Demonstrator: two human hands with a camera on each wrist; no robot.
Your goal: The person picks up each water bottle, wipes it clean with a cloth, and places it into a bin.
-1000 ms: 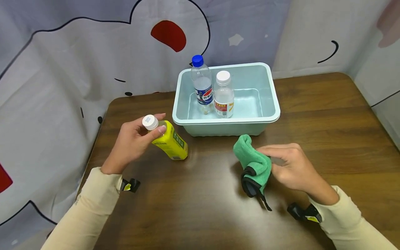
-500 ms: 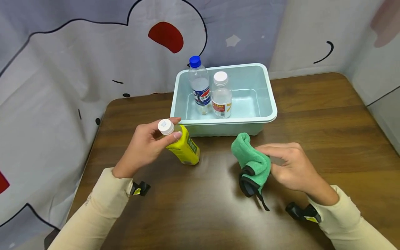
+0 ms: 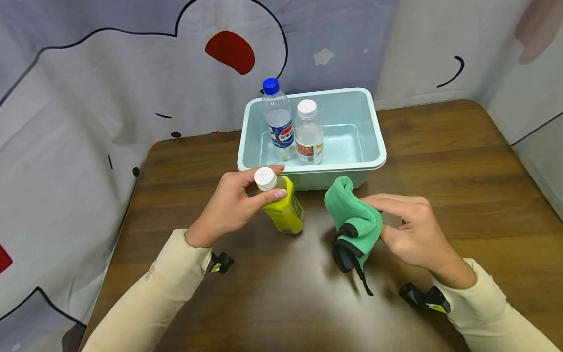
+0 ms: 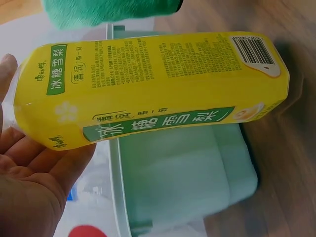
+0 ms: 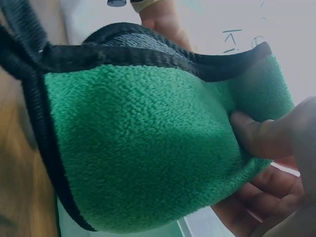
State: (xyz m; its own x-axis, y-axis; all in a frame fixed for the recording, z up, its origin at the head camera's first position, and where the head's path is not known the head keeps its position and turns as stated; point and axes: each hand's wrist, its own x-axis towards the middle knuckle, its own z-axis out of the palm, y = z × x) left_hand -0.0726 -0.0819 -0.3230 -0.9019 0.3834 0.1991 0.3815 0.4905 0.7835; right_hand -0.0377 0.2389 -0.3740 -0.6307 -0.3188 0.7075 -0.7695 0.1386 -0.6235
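My left hand (image 3: 230,208) grips a drink bottle (image 3: 285,210) with a yellow label near its white cap, thumb on one side and fingers on the other. The bottle leans, its base toward the right, in front of the tub; the left wrist view shows its label and barcode. Between thumb and fingers, my right hand (image 3: 411,230) pinches a folded green cloth (image 3: 352,215) with black trim and a hanging black loop. In the right wrist view the thumb presses into the green cloth (image 5: 148,138). A short gap separates bottle and cloth.
A pale green plastic tub (image 3: 338,170) stands at the back of the wooden table (image 3: 440,161). Inside it, at the left, are a blue-capped Pepsi bottle (image 3: 280,122) and a white-capped clear bottle (image 3: 309,132). A printed curtain (image 3: 110,83) hangs behind the table.
My left hand has carried the yellow-labelled bottle rightward, closer to the cloth and in front of the tub. The right hand keeps its hold on the cloth and has barely moved.
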